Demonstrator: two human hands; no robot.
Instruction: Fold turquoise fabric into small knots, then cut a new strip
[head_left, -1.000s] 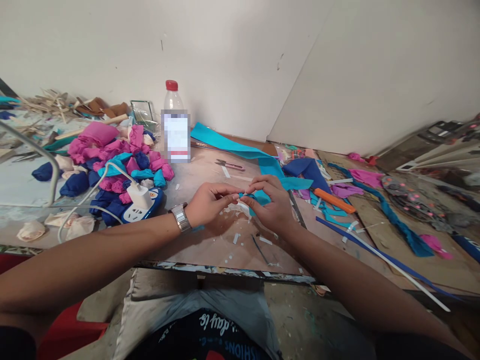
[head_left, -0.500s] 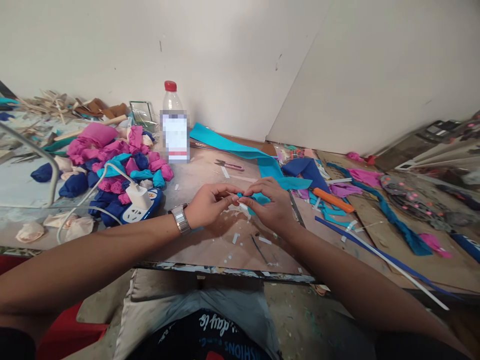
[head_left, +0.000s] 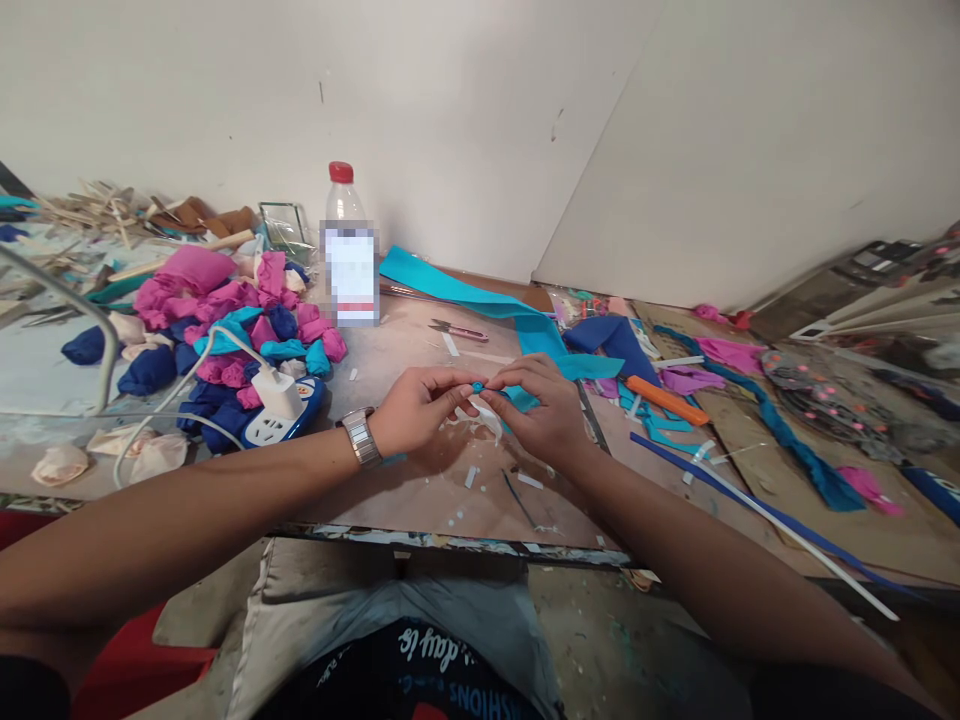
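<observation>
Pinched between the fingertips of both hands is a small bunched piece of turquoise fabric (head_left: 478, 387). My left hand (head_left: 416, 408), with a metal watch (head_left: 362, 438) on its wrist, closes thumb and forefinger on the piece's left side. From the right, my right hand (head_left: 544, 412) grips it with thumb and fingers, the hands almost touching. More turquoise cloth shows behind the right fingers; I cannot tell whether it joins the held piece. Below the fingers lies a whitish patch (head_left: 486, 425) on the tabletop. Beyond my hands stretches a long turquoise fabric strip (head_left: 465, 285).
A pile of pink, blue and turquoise fabric pieces (head_left: 217, 300) lies left, beside a power strip (head_left: 274, 425) with a white plug. At the back are a red-capped bottle (head_left: 341, 200) and thread snips (head_left: 457, 331). Rightward lie an orange-handled tool (head_left: 666, 400) and a white stick (head_left: 810, 550).
The small turquoise piece has turned slightly between my fingertips and shows more of its rounded front. Both hands stay in nearly the same place.
</observation>
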